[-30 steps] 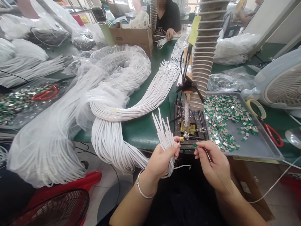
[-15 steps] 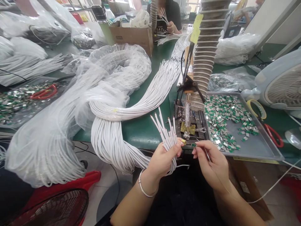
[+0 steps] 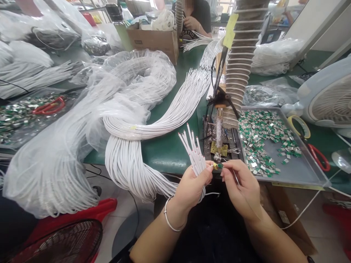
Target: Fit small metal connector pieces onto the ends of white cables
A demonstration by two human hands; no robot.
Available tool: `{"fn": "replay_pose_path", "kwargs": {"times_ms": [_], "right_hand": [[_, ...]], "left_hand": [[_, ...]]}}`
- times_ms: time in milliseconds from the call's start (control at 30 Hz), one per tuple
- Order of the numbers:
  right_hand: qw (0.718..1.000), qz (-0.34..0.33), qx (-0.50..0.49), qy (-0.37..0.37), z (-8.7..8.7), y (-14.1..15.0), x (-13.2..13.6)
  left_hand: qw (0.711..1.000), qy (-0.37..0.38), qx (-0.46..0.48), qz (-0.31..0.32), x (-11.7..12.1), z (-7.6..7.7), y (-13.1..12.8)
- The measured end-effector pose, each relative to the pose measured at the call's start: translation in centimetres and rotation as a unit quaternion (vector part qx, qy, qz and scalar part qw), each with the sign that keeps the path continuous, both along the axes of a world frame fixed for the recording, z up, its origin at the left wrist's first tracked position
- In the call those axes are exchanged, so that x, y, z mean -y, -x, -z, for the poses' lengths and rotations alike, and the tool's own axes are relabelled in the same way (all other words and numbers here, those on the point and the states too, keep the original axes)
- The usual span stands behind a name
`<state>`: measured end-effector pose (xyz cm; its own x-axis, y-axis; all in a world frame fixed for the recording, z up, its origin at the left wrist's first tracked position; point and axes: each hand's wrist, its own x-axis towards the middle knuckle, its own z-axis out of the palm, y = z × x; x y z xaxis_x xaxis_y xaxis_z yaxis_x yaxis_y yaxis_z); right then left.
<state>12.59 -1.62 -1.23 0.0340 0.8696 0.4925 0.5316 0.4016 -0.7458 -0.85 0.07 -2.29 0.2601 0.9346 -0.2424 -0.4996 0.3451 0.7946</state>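
My left hand point(image 3: 190, 186) is closed around a bundle of white cables point(image 3: 196, 157), whose reddish tips point up and away. At its fingertips is a small yellow piece point(image 3: 215, 166); I cannot make out what it is. My right hand point(image 3: 242, 186) pinches a small green circuit board point(image 3: 220, 166) beside that piece, with a thin wire point(image 3: 236, 177), like solder, running through its fingers. Whether board and cable end touch is too small to tell. Just beyond the fingertips a soldering iron point(image 3: 219, 133) is fixed pointing down, above a shiny solder blob point(image 3: 217, 157).
A grey tray point(image 3: 307, 175) of small circuit boards stands right, near yellow tape point(image 3: 307, 128), red-handled scissors point(image 3: 319, 157) and a fan point(image 3: 329, 98). Thick white cable bundles point(image 3: 153, 128) cover the left. A ribbed duct point(image 3: 240, 62) hangs ahead; a co-worker point(image 3: 194, 25) sits opposite.
My right hand has moved left with the circuit board, bringing it close to the left fingertips. My left hand shifted slightly right. The co-worker's raised cables have dropped lower.
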Motion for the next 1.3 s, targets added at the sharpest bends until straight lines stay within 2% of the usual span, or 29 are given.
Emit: {"fn": "replay_pose_path", "kwargs": {"times_ms": [333,667,900,1100,1167,1300], "right_hand": [[1.0,0.007,0.005,0.001,0.0,0.3,-0.1],[1.0,-0.002,0.002,0.002,0.2,0.1,-0.1],[0.994,-0.037,0.042,-0.097,1.1,-0.5,0.3],[0.985,-0.013,0.005,-0.171,1.8,-0.9,0.9],[0.982,-0.052,0.014,-0.181,1.5,-0.7,0.9],[0.971,-0.163,0.082,-0.152,0.9,-0.3,0.8]], "left_hand": [[0.998,0.0,-0.053,-0.027,0.1,-1.5,-0.5],[0.997,-0.014,-0.078,-0.007,0.4,-1.4,-0.5],[0.995,-0.004,-0.096,-0.019,0.4,-1.5,-0.6],[0.992,0.003,-0.121,-0.028,0.4,-1.4,-0.7],[0.992,0.002,-0.122,-0.029,0.4,-1.4,-0.8],[0.992,0.007,-0.121,-0.031,0.3,-1.6,-0.7]]}}
